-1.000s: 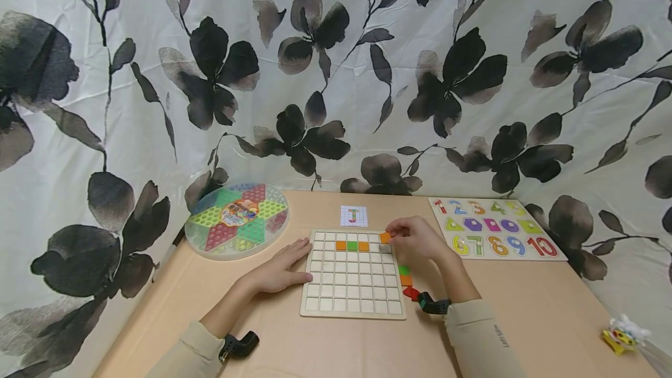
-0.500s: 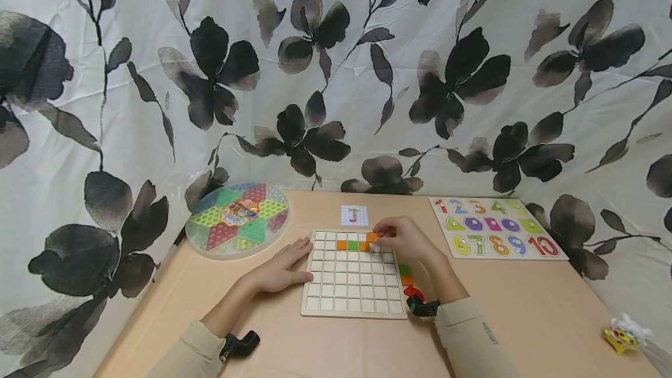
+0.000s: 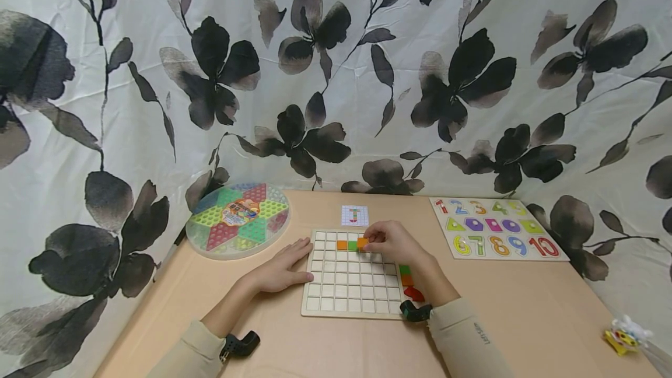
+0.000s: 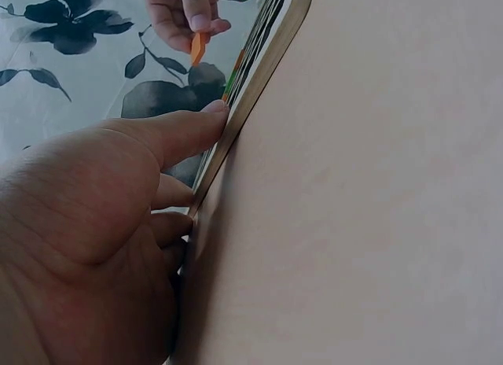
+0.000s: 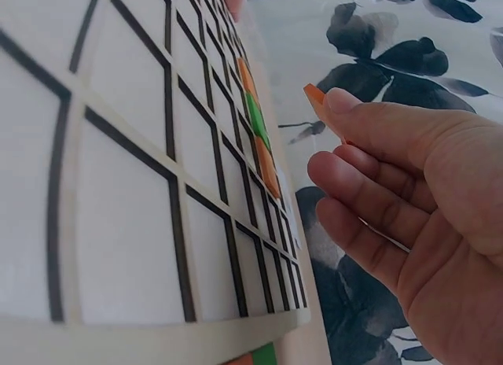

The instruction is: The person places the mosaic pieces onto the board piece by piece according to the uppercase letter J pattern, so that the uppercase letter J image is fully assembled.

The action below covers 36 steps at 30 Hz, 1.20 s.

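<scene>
A square gridded board (image 3: 346,276) lies on the table, with an orange tile (image 5: 248,75), a green tile (image 5: 257,119) and another orange tile (image 5: 267,168) side by side in one row near its far edge. Between thumb and fingers my right hand (image 3: 395,242) pinches a loose orange tile (image 5: 314,96), raised over the board close to the right end of that row. My left hand (image 3: 280,267) rests on the board's left edge, fingers extended and thumb (image 4: 196,133) against the rim. Just behind the board is a small card (image 3: 354,216) with a coloured pattern on a grid.
Right of the board lie green (image 3: 404,269), orange (image 3: 406,279) and red (image 3: 413,294) pieces, partly behind my right arm. A round star-patterned game board (image 3: 237,220) stands back left, a number-and-shape board (image 3: 499,228) back right. A small yellow-and-white toy (image 3: 625,336) sits far right.
My right hand has moved left across the board's far side, carrying the pinched orange tile from the right corner to beside the tile row. The left hand stays in place.
</scene>
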{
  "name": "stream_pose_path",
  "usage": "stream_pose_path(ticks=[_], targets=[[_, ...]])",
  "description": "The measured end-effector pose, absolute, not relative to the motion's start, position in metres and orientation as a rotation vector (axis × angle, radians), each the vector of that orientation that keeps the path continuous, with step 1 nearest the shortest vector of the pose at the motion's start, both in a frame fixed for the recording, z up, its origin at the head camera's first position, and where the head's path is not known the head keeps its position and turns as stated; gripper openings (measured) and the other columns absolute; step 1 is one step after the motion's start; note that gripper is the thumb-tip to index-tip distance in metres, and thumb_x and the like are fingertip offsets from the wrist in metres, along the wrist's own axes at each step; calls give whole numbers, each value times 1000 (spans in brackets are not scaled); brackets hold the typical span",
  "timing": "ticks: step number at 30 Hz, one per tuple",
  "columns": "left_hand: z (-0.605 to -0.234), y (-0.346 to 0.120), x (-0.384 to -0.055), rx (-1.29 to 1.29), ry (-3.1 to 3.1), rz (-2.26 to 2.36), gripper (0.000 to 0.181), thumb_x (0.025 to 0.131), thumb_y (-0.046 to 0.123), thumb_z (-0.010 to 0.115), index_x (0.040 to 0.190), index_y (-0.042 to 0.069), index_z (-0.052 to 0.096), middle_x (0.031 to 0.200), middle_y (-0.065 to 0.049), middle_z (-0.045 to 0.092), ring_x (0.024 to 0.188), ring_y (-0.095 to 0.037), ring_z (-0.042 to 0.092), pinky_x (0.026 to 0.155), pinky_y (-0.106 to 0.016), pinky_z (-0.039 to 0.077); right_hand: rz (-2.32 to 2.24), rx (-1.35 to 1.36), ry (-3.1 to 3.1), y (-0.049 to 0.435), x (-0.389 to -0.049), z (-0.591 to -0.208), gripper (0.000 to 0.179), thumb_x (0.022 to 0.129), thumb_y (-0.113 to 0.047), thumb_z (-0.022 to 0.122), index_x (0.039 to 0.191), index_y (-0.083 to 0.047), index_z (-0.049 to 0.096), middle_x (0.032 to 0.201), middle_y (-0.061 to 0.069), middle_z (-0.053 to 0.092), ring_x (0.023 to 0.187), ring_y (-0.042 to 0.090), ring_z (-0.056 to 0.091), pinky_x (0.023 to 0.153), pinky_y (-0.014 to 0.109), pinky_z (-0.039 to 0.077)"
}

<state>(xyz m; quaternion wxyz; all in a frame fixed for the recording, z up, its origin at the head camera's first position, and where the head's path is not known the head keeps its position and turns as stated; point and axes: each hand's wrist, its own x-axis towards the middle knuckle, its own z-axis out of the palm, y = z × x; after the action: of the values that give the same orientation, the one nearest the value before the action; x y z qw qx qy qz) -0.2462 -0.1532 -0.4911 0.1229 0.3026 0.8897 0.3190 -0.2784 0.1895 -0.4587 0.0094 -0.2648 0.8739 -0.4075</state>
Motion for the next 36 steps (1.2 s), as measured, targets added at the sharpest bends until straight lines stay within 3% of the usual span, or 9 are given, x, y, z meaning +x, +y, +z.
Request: stream_pose_path(ticks=[15, 25, 36], targets=[[-492, -154, -245, 897, 2598, 929, 83, 101, 41, 65, 163, -1, 29, 173, -22, 15, 161, -42, 9, 131, -60, 7, -1167, -813, 2737, 176, -274, -465, 16, 89, -10, 83, 103, -4, 77, 83, -2, 68, 73, 14, 60, 63, 23, 53], [-493, -154, -246, 899, 2603, 922, 84, 101, 42, 65, 163, 0, 28, 174, -21, 14, 161, -41, 8, 131, -60, 7, -1071, -823, 2773, 170, -273, -470, 14, 86, -17, 86, 97, -13, 77, 82, -8, 67, 75, 11, 59, 68, 22, 52], [-493, -154, -245, 893, 2604, 922, 83, 101, 43, 65, 163, 1, 28, 174, -20, 14, 162, -41, 8, 131, -59, 7, -1040, -860, 2768, 168, -273, -472, 14, 86, -16, 86, 97, -10, 78, 81, -8, 69, 73, 8, 59, 66, 22, 51]])
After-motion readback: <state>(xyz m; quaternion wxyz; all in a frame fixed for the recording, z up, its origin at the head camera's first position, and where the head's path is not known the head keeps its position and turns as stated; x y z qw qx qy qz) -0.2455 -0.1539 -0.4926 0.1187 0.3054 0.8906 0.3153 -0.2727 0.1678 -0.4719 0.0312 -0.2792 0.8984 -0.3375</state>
